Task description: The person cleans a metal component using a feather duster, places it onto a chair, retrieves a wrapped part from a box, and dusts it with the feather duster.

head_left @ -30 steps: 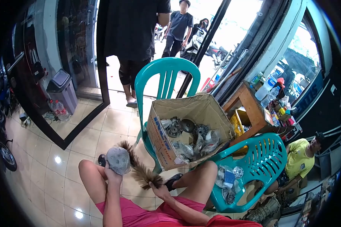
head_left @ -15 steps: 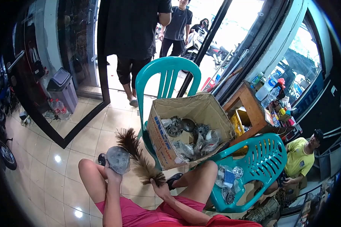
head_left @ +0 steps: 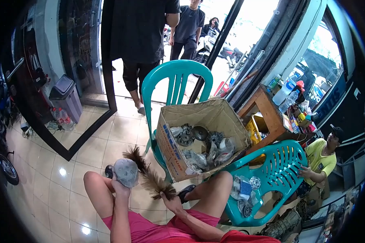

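Note:
My left hand (head_left: 120,185) is closed around a round grey part wrapped in clear plastic (head_left: 126,172), held up above my left knee. A brown feather duster (head_left: 153,181) is gripped in my right hand (head_left: 172,203) near my right thigh. The duster's feathers point up and left, their dark tip close beside the wrapped part. In front of me a cardboard box (head_left: 172,156) rests on a green plastic chair (head_left: 148,83). Inside it lie metal parts (head_left: 185,137) and several plastic-wrapped pieces (head_left: 224,150).
On my right, another green chair (head_left: 271,182) holds bagged parts (head_left: 245,190). A person in a yellow shirt (head_left: 322,156) is beyond it. A cluttered wooden table (head_left: 267,117) stands behind. At left are a glass door (head_left: 91,137) and a bin (head_left: 65,97). People stand near the doorway.
The feather duster's tip has dipped slightly lower, while the wrapped part stays in my left hand. The person in yellow has brought a hand to the right chair's back.

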